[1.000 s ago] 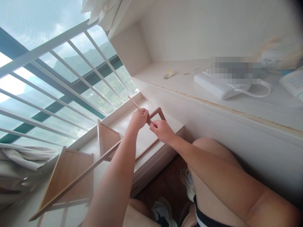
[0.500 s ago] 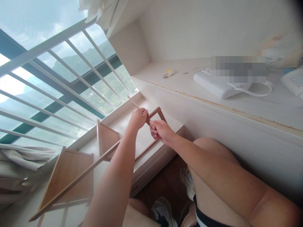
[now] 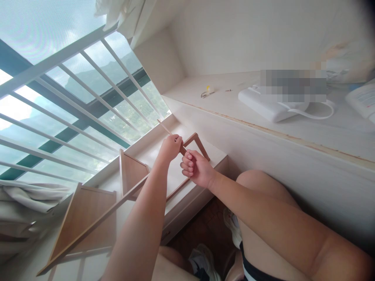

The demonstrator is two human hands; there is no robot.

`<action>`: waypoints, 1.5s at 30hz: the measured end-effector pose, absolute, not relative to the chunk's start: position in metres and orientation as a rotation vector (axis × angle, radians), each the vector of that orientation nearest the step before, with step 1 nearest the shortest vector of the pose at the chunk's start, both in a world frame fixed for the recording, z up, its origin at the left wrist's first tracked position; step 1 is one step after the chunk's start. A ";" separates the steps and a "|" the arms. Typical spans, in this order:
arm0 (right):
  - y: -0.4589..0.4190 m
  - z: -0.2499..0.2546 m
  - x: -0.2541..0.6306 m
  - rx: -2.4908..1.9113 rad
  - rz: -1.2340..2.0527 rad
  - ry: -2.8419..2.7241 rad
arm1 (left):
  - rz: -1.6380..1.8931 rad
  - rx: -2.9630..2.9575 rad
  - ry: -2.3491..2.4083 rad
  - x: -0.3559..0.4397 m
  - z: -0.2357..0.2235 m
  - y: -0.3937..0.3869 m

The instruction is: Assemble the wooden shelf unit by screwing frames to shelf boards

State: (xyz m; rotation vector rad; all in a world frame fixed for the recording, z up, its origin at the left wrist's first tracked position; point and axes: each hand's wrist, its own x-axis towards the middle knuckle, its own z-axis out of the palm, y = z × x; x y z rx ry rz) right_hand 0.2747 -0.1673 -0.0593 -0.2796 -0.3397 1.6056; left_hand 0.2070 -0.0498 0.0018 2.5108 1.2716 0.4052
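Observation:
A wooden shelf rack (image 3: 96, 224) with slatless flat boards lies tilted over the white window ledge, its thin rails running up to my hands. My left hand (image 3: 172, 147) is wrapped round a narrow wooden rail near the rack's far end. Close beside it, my right hand (image 3: 197, 168) is closed in a fist with the curled fingers turned up. A tiny shiny tip shows at its thumb; what the fist holds is otherwise hidden. Beyond the fist, an angled wooden end piece (image 3: 202, 146) of the rack sticks out to the right.
On the white counter (image 3: 181, 88) lie a small metal-and-yellow item (image 3: 207, 92), a tiny screw-like piece (image 3: 228, 90) and a white case with a strap (image 3: 272, 105). White railings (image 3: 117, 88) and a window stand at left, with a grey curtain (image 3: 29, 195) below. My legs and shoes are underneath.
My right hand has rolled over so its curled fingers face up, and it sits slightly lower. My left hand keeps its hold on the rail; the rack has hardly moved.

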 end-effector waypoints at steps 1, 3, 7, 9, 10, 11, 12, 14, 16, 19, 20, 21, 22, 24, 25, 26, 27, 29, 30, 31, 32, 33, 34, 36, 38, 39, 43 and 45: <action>-0.166 -0.061 0.275 -0.359 1.572 -0.384 | 0.401 2.509 1.275 0.207 0.002 -0.050; -0.163 -0.064 0.277 -0.567 1.463 -0.497 | 0.390 2.513 1.283 0.207 0.003 -0.050; -0.158 -0.071 0.286 -0.936 1.154 -0.779 | 0.374 2.517 1.307 0.208 0.003 -0.050; -0.156 -0.071 0.291 -1.040 1.034 -0.914 | 0.375 2.517 1.308 0.208 0.003 -0.050; -0.156 -0.071 0.293 -1.076 0.991 -0.972 | 0.379 2.519 1.307 0.208 0.002 -0.050; -0.155 -0.070 0.294 -1.106 0.958 -1.019 | 0.383 2.521 1.304 0.208 0.002 -0.050; -0.155 -0.069 0.295 -1.136 0.933 -1.052 | 0.388 2.523 1.301 0.208 0.002 -0.050; -0.156 -0.068 0.295 -1.191 0.895 -1.089 | 0.396 2.521 1.299 0.207 0.001 -0.050; -0.156 -0.067 0.295 -1.238 0.864 -1.107 | 0.400 2.519 1.297 0.207 0.001 -0.050; -0.157 -0.066 0.295 -1.266 0.827 -1.132 | 0.401 2.516 1.289 0.207 0.001 -0.050; -0.158 -0.066 0.295 -1.267 0.816 -1.138 | 0.401 2.515 1.286 0.207 0.001 -0.050; -0.158 -0.065 0.295 -1.266 0.808 -1.141 | 0.401 2.515 1.281 0.207 0.001 -0.050; -0.158 -0.065 0.296 -1.264 0.804 -1.143 | 0.402 2.515 1.279 0.207 0.001 -0.050; -0.157 -0.065 0.296 -1.257 0.812 -1.140 | 0.405 2.512 1.282 0.207 0.001 -0.050; -0.156 -0.066 0.296 -1.246 0.827 -1.134 | 0.405 2.509 1.284 0.207 0.001 -0.050; -0.155 -0.066 0.296 -1.226 0.851 -1.123 | 0.404 2.505 1.286 0.207 0.001 -0.050; -0.154 -0.067 0.295 -1.193 0.888 -1.099 | 0.402 2.500 1.289 0.207 0.001 -0.050; -0.153 -0.069 0.294 -1.082 1.017 -1.001 | 0.395 2.496 1.291 0.207 0.001 -0.050; -0.152 -0.069 0.293 -1.011 1.103 -0.930 | 0.393 2.498 1.294 0.207 0.001 -0.050; -0.152 -0.069 0.292 -0.933 1.197 -0.848 | 0.390 2.503 1.298 0.207 0.001 -0.050; -0.153 -0.069 0.290 -0.851 1.292 -0.763 | 0.389 2.509 1.300 0.207 0.001 -0.050; -0.153 -0.069 0.289 -0.764 1.383 -0.683 | 0.389 2.515 1.301 0.207 0.001 -0.050; -0.154 -0.068 0.288 -0.670 1.469 -0.609 | 0.392 2.520 1.301 0.208 0.002 -0.051; -0.157 -0.067 0.286 -0.448 1.619 -0.471 | 0.393 2.524 1.301 0.208 0.002 -0.051; -0.160 -0.065 0.283 -0.217 1.718 -0.344 | 0.395 2.527 1.303 0.208 0.003 -0.051; -0.161 -0.065 0.282 -0.122 1.745 -0.289 | 0.395 2.530 1.304 0.209 0.003 -0.051; -0.164 -0.064 0.278 0.020 1.766 -0.199 | 0.394 2.532 1.302 0.209 0.002 -0.051; -0.164 -0.064 0.277 -0.003 1.747 -0.210 | 0.391 2.531 1.303 0.208 0.001 -0.050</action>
